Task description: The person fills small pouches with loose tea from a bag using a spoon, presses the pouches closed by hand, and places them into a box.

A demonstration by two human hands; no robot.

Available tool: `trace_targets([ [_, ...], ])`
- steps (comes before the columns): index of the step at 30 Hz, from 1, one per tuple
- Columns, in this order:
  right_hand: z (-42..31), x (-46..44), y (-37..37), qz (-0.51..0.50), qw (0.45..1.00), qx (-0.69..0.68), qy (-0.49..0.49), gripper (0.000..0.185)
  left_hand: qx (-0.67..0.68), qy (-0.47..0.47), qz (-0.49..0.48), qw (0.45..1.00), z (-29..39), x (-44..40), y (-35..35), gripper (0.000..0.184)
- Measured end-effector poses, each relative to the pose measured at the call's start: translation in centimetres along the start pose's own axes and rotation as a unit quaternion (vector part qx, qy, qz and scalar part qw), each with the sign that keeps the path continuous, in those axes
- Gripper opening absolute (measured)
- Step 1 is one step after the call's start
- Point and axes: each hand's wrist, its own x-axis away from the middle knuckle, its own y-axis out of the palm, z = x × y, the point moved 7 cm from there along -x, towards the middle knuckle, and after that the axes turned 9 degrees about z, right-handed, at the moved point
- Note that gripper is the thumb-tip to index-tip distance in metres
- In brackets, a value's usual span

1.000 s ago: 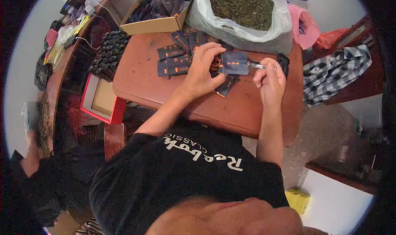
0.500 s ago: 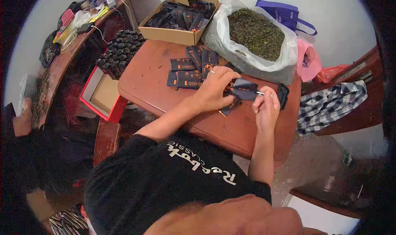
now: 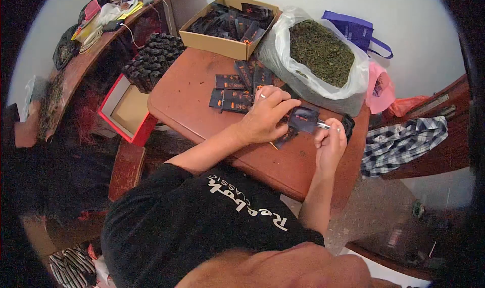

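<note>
My left hand (image 3: 265,115), a ring on one finger, is closed on a small black packet (image 3: 304,120) with orange print, held over the table. In my right hand (image 3: 331,142) is a thin shiny metal tool (image 3: 323,125), perhaps a spoon; its far end is at the packet's right end and I cannot see its tip. Beneath my left hand, another black packet (image 3: 284,139) lies on the table. Several flat black packets (image 3: 235,100) are spread left of my left hand. A dark object (image 3: 347,125) sits just beyond my right hand.
A cardboard box (image 3: 214,44) of black packets and a plastic bag (image 3: 270,53) of dried leaves stand on the far side of the brown table (image 3: 187,96). Left are a red-rimmed box (image 3: 144,131) and stacked black bundles (image 3: 156,55). A checked cloth (image 3: 404,141) hangs right.
The camera view has shifted slightly. Both hands stay together over the table, the packet in the left and the metal tool in the right; the packet's face now tilts more towards me.
</note>
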Motion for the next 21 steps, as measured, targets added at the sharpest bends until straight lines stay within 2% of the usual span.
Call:
trace_targets([
  [4, 0.6, 0.2, 0.7, -0.056, 0.997, -0.033, 0.039, 0.02, 0.036, -0.048, -0.027, 0.998, -0.5, 0.2, 0.9, 0.052],
  [12, 0.8, 0.1, 1.0, -0.062, 0.996, -0.044, 0.052, 0.018, -0.038, -0.017, -0.034, 0.999, -0.2, -0.2, 0.8, 0.055],
  [15, 0.8, 0.2, 0.9, -0.035, 0.998, -0.011, 0.057, 0.019, -0.064, -0.01, -0.043, 0.997, -0.3, -0.2, 0.5, 0.055],
  [21, -0.3, 0.1, 0.3, -0.019, 1.0, 0.007, 0.015, 0.019, -0.072, -0.014, -0.025, 0.997, -0.8, -0.3, 0.1, 0.056],
])
